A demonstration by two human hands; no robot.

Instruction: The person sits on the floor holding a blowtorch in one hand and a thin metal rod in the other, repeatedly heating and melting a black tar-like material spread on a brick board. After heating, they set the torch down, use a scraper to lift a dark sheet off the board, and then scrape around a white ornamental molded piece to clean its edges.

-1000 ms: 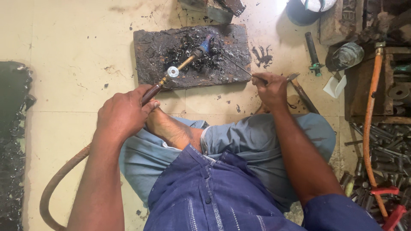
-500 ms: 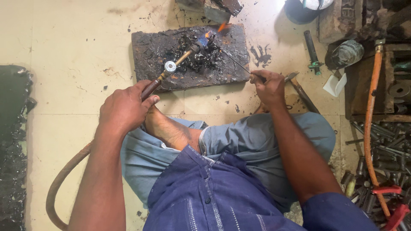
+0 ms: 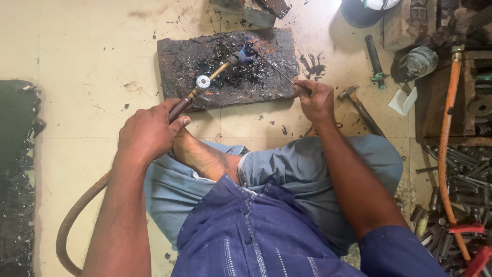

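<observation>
Our left hand (image 3: 148, 134) grips the torch (image 3: 205, 82), flame aimed at slab (image 3: 177, 61) top centre; right hand (image 3: 316, 100) pinches the rod (image 3: 277, 72) feeding into heat.

One small white folded paper or card (image 3: 403, 101) lies on the floor (image 3: 92, 61) at the right, beside a dark wooden box (image 3: 435, 102). No labels, signs or screens show.

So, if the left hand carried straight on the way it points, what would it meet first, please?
The left hand, gripping the torch, points up and right along it. It would likely first meet the blackened slab, at its near edge, though height above the floor is unclear.
</observation>
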